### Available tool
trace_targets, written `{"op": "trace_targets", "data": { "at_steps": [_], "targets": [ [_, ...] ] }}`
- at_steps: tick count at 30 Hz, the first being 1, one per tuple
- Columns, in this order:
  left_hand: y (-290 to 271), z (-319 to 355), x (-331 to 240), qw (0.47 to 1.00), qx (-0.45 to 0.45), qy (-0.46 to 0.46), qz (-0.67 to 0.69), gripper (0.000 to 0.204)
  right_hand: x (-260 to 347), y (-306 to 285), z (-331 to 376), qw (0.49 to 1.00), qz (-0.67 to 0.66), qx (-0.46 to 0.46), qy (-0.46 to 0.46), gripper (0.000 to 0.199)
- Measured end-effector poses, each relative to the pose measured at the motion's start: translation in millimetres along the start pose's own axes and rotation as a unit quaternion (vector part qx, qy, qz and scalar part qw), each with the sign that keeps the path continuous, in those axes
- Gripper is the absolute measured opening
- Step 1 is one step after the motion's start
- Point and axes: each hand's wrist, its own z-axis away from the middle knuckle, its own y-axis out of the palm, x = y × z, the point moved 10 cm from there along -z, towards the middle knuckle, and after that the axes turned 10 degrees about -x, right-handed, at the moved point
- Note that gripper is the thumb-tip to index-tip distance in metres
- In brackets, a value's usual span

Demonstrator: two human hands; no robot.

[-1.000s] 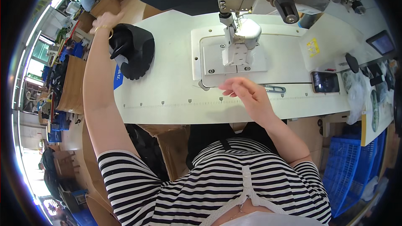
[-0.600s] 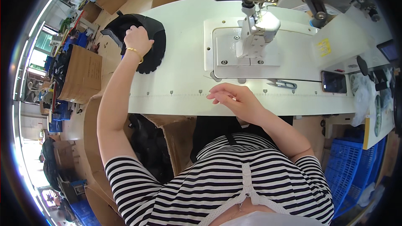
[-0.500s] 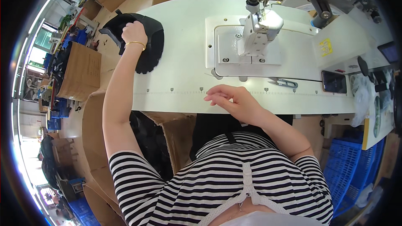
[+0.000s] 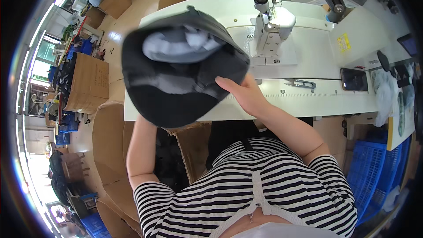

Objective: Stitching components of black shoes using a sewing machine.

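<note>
A black cap (image 4: 174, 105), blurred by motion, is raised above the left part of the white sewing table (image 4: 319, 105). Its open hollow faces me, showing a grey and whitish lining, with the curved brim toward my body. My right hand (image 4: 246, 94) is closed on the cap's right edge, the thumb lying over the near side. My left forearm (image 4: 142, 150) runs up behind the cap, which covers the left hand and its fingers. Right of the cap stands the sewing machine's white post (image 4: 269, 39).
Thread snips (image 4: 300, 83) and a dark phone (image 4: 354, 79) lie on the table's right side. An open cardboard box (image 4: 191, 147) with black pieces stands below the table's front edge. Blue crates (image 4: 365, 167) are at lower right, and another large carton (image 4: 88, 83) is at left.
The cap has come up off the table at far left, moving right and toward me, and now shows its hollow. My right hand has taken hold of its edge.
</note>
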Motion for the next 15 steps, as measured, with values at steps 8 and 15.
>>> {"op": "trace_targets", "data": {
  "at_steps": [8, 15],
  "targets": [
    [47.2, 78.9, 30.3, 0.964, 0.015, -0.176, 0.196, 0.051, 35.1, -63.3, -18.7, 0.988, 0.078, -0.131, 0.005, 0.015],
    [107.4, 112.6, 15.9, 0.973, 0.066, -0.136, 0.175, 0.041, 59.1, -54.8, -10.5, 0.983, 0.126, -0.130, -0.030, 0.027]
  ]
}}
